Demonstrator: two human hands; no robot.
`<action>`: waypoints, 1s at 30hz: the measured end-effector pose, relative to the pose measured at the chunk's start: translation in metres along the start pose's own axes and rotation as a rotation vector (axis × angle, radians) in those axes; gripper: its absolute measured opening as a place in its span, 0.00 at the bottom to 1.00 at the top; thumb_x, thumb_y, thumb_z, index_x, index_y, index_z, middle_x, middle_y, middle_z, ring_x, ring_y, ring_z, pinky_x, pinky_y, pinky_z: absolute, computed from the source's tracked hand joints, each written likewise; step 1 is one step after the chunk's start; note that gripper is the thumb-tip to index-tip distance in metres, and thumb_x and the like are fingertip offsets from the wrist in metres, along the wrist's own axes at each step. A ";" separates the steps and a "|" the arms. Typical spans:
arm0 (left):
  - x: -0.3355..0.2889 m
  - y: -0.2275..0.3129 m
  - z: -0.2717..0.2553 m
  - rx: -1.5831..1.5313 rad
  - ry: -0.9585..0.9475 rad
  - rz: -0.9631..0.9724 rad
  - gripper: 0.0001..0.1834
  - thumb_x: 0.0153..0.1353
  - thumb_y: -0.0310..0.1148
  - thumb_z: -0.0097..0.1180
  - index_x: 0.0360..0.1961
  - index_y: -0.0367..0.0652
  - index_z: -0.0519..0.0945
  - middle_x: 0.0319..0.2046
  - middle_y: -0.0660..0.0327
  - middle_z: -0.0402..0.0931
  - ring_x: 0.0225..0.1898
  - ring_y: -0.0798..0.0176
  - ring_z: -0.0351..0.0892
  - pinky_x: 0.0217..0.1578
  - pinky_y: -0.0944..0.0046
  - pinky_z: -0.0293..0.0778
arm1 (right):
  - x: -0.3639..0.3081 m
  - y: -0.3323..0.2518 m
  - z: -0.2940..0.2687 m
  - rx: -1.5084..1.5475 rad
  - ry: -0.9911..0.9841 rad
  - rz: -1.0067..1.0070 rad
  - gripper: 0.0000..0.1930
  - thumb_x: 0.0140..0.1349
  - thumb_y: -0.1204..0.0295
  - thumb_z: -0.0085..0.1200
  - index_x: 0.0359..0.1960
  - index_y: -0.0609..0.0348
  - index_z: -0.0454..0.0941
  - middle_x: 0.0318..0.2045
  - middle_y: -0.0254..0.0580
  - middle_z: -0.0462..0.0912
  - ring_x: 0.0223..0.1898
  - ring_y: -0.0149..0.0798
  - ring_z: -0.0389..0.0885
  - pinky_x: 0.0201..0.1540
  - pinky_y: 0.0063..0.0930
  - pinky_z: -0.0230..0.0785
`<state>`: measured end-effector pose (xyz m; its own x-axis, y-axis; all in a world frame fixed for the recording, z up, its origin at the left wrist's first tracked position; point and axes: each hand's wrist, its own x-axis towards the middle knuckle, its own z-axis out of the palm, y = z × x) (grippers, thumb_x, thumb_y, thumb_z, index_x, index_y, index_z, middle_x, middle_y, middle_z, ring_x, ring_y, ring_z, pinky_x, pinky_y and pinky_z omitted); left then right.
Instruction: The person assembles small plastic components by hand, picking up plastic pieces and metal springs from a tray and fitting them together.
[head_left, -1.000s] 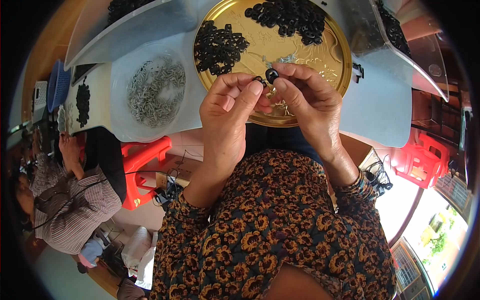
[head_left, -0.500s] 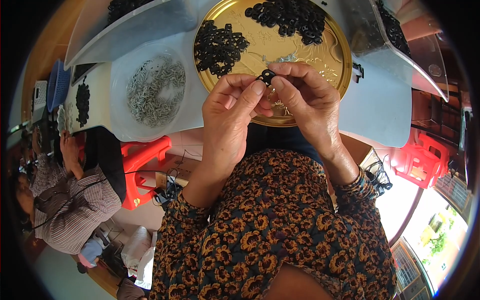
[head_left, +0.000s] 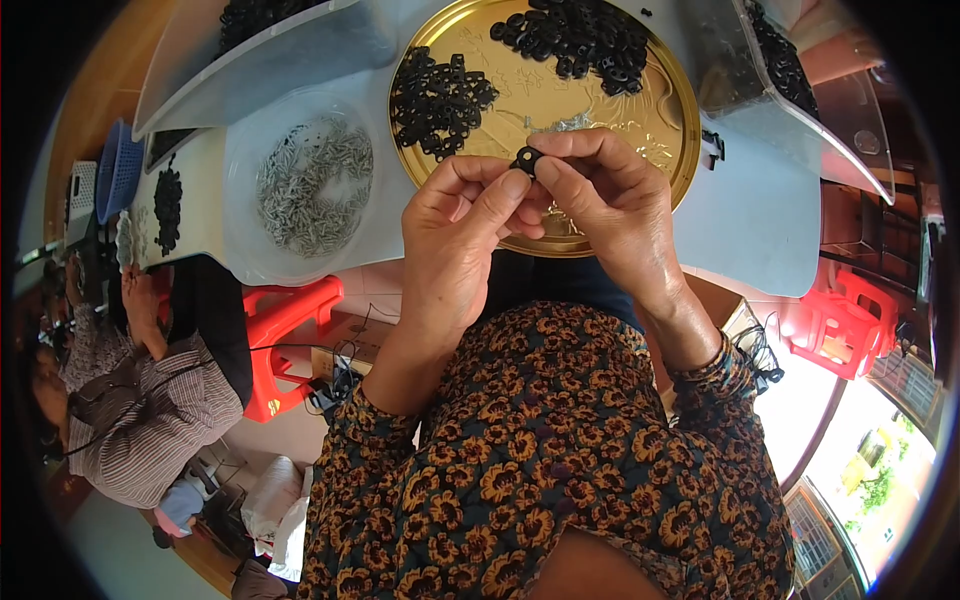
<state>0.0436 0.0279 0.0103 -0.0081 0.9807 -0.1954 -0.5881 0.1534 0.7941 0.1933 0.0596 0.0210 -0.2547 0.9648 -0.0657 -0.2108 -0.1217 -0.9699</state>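
Between my two hands, above the near part of a round gold tray [head_left: 540,95], is a small black part with holes [head_left: 526,158]. My left hand [head_left: 458,225] pinches it from the left with thumb and forefinger. From the other side, the thumb and forefinger of my right hand [head_left: 622,205] are closed on it too. Two heaps of black parts lie on the tray: squarish pieces with openings [head_left: 440,102] at the left, and rounded pieces [head_left: 585,42] at the back. Small silvery pins [head_left: 572,122] lie behind my fingers, partly hidden by them.
A clear round tub of metal pins [head_left: 312,185] stands left of the tray. Clear bins with black parts stand at the back left [head_left: 270,60] and right [head_left: 800,100]. Red stools [head_left: 845,322] stand below the table. Another person in a striped top [head_left: 160,425] sits at the left.
The black part has turned a little and my fingers have closed in around it, the right fingertips shifting slightly left. Both hands stay in nearly the same place.
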 end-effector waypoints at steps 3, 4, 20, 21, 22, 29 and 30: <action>-0.002 0.000 -0.002 0.082 -0.056 0.045 0.09 0.63 0.25 0.57 0.43 0.35 0.74 0.34 0.58 0.78 0.34 0.67 0.79 0.37 0.68 0.77 | 0.004 -0.001 -0.006 0.061 -0.074 0.055 0.10 0.65 0.76 0.53 0.47 0.67 0.75 0.37 0.38 0.81 0.36 0.25 0.79 0.41 0.19 0.74; -0.002 0.000 -0.003 0.126 -0.080 0.094 0.11 0.63 0.25 0.57 0.45 0.35 0.73 0.36 0.58 0.77 0.35 0.68 0.79 0.38 0.68 0.76 | 0.005 -0.001 -0.007 0.141 -0.092 0.086 0.12 0.65 0.75 0.53 0.48 0.67 0.74 0.36 0.38 0.81 0.34 0.25 0.79 0.40 0.19 0.73; -0.004 -0.004 -0.003 0.133 -0.210 0.246 0.12 0.65 0.28 0.54 0.47 0.33 0.75 0.47 0.54 0.74 0.33 0.67 0.79 0.31 0.73 0.74 | -0.002 -0.005 0.001 0.649 -0.266 0.378 0.31 0.63 0.74 0.57 0.66 0.59 0.56 0.36 0.40 0.77 0.36 0.34 0.78 0.42 0.29 0.74; -0.005 -0.005 -0.003 0.133 -0.211 0.248 0.12 0.65 0.28 0.54 0.47 0.33 0.75 0.47 0.54 0.74 0.33 0.67 0.79 0.31 0.73 0.74 | -0.003 -0.006 0.003 0.677 -0.254 0.382 0.31 0.63 0.74 0.57 0.66 0.59 0.55 0.37 0.40 0.77 0.38 0.34 0.78 0.44 0.30 0.74; -0.005 -0.006 -0.003 0.140 -0.194 0.264 0.12 0.65 0.28 0.54 0.46 0.33 0.75 0.47 0.54 0.74 0.33 0.67 0.79 0.31 0.74 0.74 | -0.003 -0.006 0.005 0.705 -0.243 0.386 0.32 0.63 0.74 0.57 0.66 0.59 0.55 0.38 0.40 0.77 0.40 0.34 0.78 0.45 0.31 0.74; -0.002 -0.003 -0.009 0.170 -0.196 0.146 0.13 0.64 0.28 0.55 0.49 0.34 0.74 0.50 0.53 0.73 0.41 0.64 0.79 0.44 0.67 0.77 | -0.005 -0.009 0.005 0.721 -0.183 0.400 0.30 0.64 0.74 0.56 0.65 0.60 0.56 0.40 0.40 0.77 0.40 0.33 0.78 0.48 0.31 0.74; -0.001 -0.004 -0.005 0.168 -0.197 0.148 0.13 0.64 0.28 0.55 0.49 0.34 0.74 0.50 0.53 0.73 0.41 0.64 0.79 0.44 0.67 0.77 | -0.003 -0.011 -0.001 0.590 -0.202 0.355 0.29 0.64 0.74 0.56 0.64 0.61 0.58 0.39 0.40 0.77 0.38 0.33 0.79 0.47 0.29 0.74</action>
<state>0.0417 0.0254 0.0041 0.0829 0.9960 0.0323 -0.4500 0.0085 0.8930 0.1971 0.0582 0.0314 -0.5604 0.7883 -0.2540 -0.5434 -0.5814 -0.6056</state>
